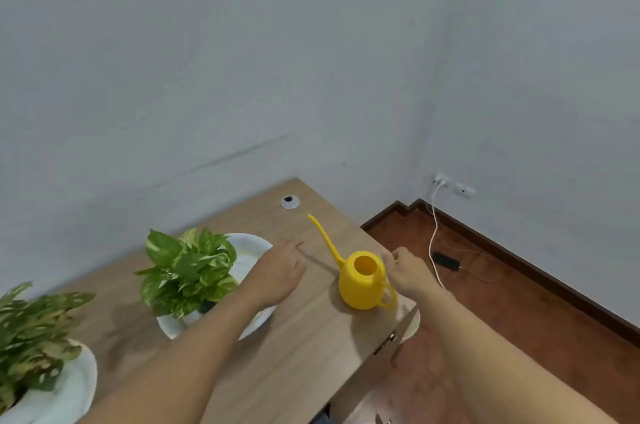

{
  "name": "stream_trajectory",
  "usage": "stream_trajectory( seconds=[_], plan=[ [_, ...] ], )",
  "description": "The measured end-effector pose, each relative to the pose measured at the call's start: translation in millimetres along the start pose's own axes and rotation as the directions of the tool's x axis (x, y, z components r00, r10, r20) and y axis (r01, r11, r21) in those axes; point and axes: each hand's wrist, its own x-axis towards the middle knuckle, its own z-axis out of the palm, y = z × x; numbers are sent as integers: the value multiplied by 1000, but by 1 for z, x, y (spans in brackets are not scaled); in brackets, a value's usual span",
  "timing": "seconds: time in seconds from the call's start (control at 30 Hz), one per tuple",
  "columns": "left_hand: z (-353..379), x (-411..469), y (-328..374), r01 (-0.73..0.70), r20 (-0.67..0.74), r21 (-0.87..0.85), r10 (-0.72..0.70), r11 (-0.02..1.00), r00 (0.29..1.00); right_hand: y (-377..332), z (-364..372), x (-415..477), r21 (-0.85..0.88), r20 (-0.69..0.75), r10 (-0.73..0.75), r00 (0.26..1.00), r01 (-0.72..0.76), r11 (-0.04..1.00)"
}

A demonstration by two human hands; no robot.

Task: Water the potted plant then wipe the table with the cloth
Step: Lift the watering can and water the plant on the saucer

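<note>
A yellow watering can [362, 280] with a long thin spout stands upright on the wooden table [304, 347], close to its right edge. My right hand [407, 271] hovers just right of the can beside its handle, fingers loosely curled, holding nothing. My left hand [280, 269] is flat over the table left of the can, fingers spread. A potted plant [188, 271] with green variegated leaves stands in a white pot at the middle left, partly behind my left forearm. No cloth is in view.
A second potted plant [33, 330] in a white pot stands at the lower left corner. A grey cable grommet [290, 202] sits at the table's far end. Beyond the right edge lie red floor, a white charger cable [434, 236] and a black adapter [446, 261].
</note>
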Motion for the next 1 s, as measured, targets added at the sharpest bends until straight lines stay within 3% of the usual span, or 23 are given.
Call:
stream_trajectory(
  seconds=[0.37,0.6,0.73,1.0],
  plan=[
    [69,23,-18,51,189,52,-60,997,980,32,47,14,87,25,49,999,-51,995],
    [118,20,-53,32,320,120,-69,992,945,16,56,-1,188,-116,76,990,-53,981],
    [132,9,-67,-101,374,230,8,968,927,19,68,-1,244,-205,107,973,-55,968],
    [138,1,-79,-174,329,260,83,950,941,12,78,-1,297,-347,201,916,-96,950]
  ],
)
